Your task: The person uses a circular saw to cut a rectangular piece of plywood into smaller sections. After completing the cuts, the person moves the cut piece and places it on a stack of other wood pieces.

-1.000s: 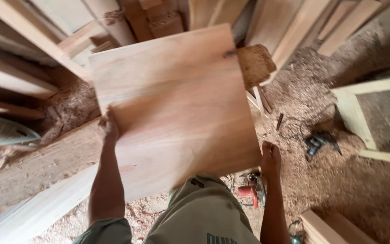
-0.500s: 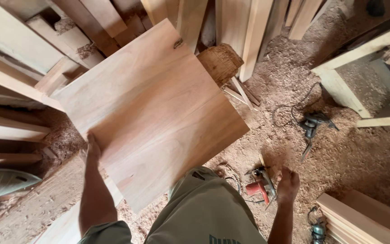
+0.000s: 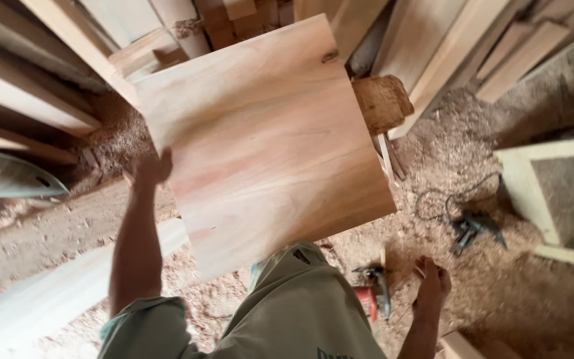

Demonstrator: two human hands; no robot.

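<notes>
Wooden panel (image 3: 260,139) — large, tilted, left edge gripped by left hand (image 3: 151,167), fingers curled round edge; near edge over thigh. One-hand hold: judge panel could swing or slip. Right hand (image 3: 433,286) free, fingers loose, holding nothing. Stacked planks (image 3: 433,46) crowd beyond fingertips; red power tool (image 3: 371,299) and cabled drill (image 3: 470,229) on sawdust floor (image 3: 513,299) beside right fingers — trip risk.

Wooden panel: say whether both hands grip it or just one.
Just one. The left hand grips the wooden panel at its left edge; the right hand hangs open beside the leg, apart from it.
</notes>
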